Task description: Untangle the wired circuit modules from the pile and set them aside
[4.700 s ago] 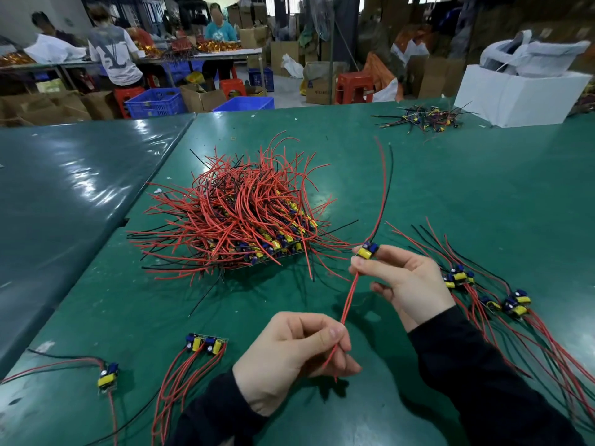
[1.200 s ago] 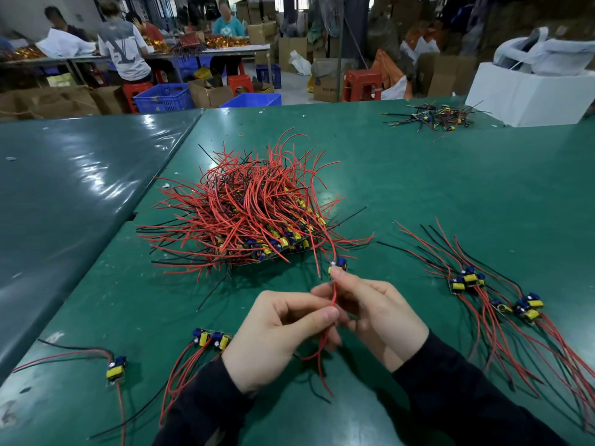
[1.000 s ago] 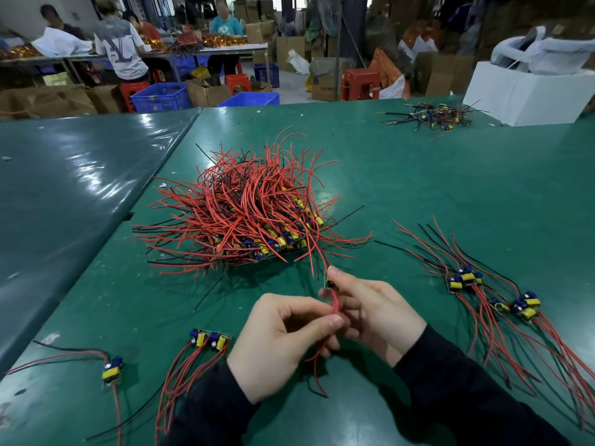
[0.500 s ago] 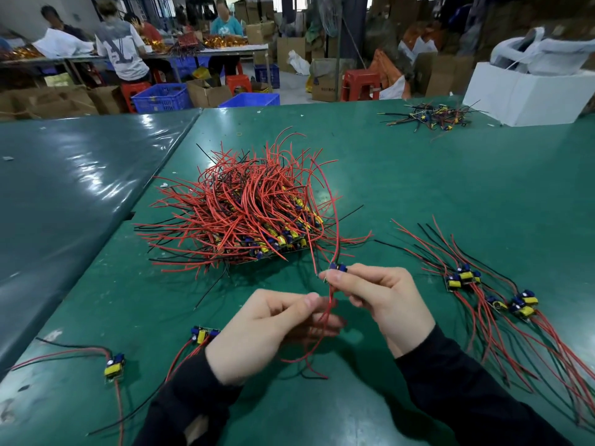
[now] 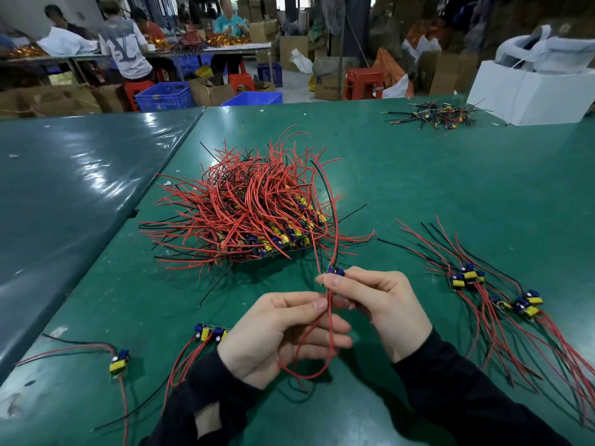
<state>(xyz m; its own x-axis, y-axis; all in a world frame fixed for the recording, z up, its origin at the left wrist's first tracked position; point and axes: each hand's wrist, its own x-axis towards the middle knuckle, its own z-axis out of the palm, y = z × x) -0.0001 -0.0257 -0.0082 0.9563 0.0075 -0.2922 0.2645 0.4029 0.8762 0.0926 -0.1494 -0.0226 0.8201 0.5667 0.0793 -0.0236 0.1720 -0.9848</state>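
Red leads (image 5: 331, 317) now lifted clear of the pile (image 5: 251, 214): right hand (image 5: 376, 304) pinches the module (image 5: 335, 271), left hand (image 5: 283, 336) pinches its leads; module nearly freed.

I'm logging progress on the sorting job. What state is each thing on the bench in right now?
Pile: still tangled, heaped mid-table.
Held module: lifted, pinched by the right hand.
Its red wires: looped, pinched by the left hand.
Right group: flat on the table, apart from the pile.
Left modules: flat, set aside.
Far pile: heaped, untouched.
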